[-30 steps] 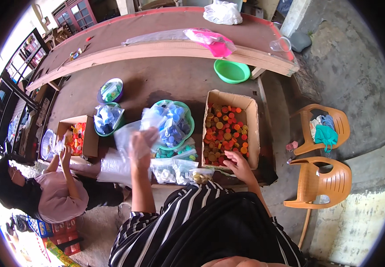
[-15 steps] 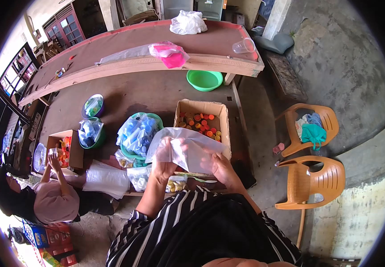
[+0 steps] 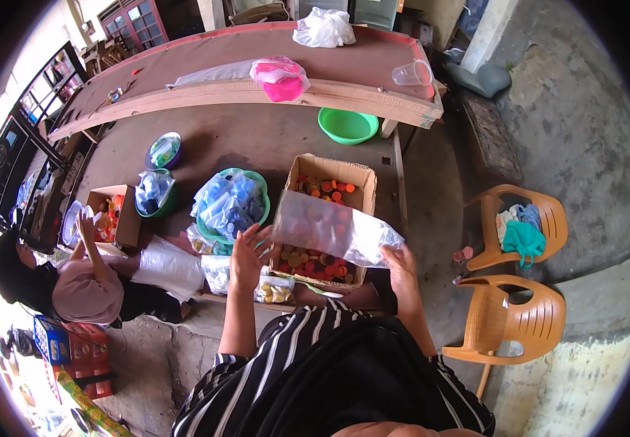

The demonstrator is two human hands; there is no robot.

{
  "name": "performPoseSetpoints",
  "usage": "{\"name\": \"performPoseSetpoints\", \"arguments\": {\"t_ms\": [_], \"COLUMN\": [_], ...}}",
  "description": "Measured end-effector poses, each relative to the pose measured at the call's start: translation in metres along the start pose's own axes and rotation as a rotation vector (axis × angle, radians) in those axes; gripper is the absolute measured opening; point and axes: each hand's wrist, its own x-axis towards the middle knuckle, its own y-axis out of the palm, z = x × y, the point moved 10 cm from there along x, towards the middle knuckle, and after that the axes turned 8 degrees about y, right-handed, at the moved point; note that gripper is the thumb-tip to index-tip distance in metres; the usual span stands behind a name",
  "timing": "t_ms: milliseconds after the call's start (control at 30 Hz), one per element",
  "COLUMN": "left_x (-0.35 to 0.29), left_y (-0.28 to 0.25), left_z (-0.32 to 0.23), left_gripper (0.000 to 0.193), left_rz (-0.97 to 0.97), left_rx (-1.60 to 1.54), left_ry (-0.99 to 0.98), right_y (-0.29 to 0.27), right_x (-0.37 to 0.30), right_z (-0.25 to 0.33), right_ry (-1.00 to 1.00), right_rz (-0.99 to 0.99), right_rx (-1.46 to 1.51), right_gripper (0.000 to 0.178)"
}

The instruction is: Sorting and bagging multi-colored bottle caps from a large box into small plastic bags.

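Note:
A clear plastic bag (image 3: 329, 224) stretches over the cardboard box (image 3: 368, 177), pinched at its right end by my right hand (image 3: 401, 268). My left hand (image 3: 248, 256) is beside the bag's other end, fingers apart and holding nothing. Through and around the bag, red, orange and yellow bottle caps (image 3: 323, 188) show inside the box. Left of it, a green basin (image 3: 265, 191) is heaped with bagged blue caps (image 3: 227, 202). Below my left hand lies a filled bag of yellowish caps (image 3: 275, 290), close to a pale green-white strip (image 3: 320, 290).
A co-worker (image 3: 85, 291) sits at the left, hands near a smaller box of orange caps (image 3: 114, 218). A stack of clear bags (image 3: 169, 268) lies between us. An empty green basin (image 3: 347, 127) stands farther back. Two brown plastic chairs (image 3: 526, 313) are at the right.
My left hand has let go of the bag and moved left and down. My right hand has carried the bag to the right, and it now stretches out sideways. The view has shifted slightly.

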Motion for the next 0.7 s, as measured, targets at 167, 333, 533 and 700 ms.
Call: {"name": "performPoseSetpoints", "arguments": {"t_ms": [167, 333, 533, 700], "left_x": [-0.016, -0.050, -0.036, -0.023], "left_y": [0.033, 0.126, 0.083, 0.070], "left_z": [-0.023, 0.032, 0.039, 0.007], "left_gripper": [0.043, 0.047, 0.034, 0.019], "left_rz": [-0.050, 0.361, 0.319, 0.286], "left_rx": [0.905, 0.975, 1.163, 1.223], "left_ry": [0.254, 0.293, 0.224, 0.371], "right_y": [0.018, 0.091, 0.129, 0.123], "right_x": [-0.011, -0.042, -0.048, -0.034], "right_z": [0.012, -0.022, -0.032, -0.022], "right_ry": [-0.167, -0.250, -0.235, -0.261], "right_rz": [0.067, 0.186, 0.285, 0.133], "right_rx": [-0.358, -0.762, -0.761, -0.607], "right_gripper": [0.034, 0.029, 0.025, 0.017]}}
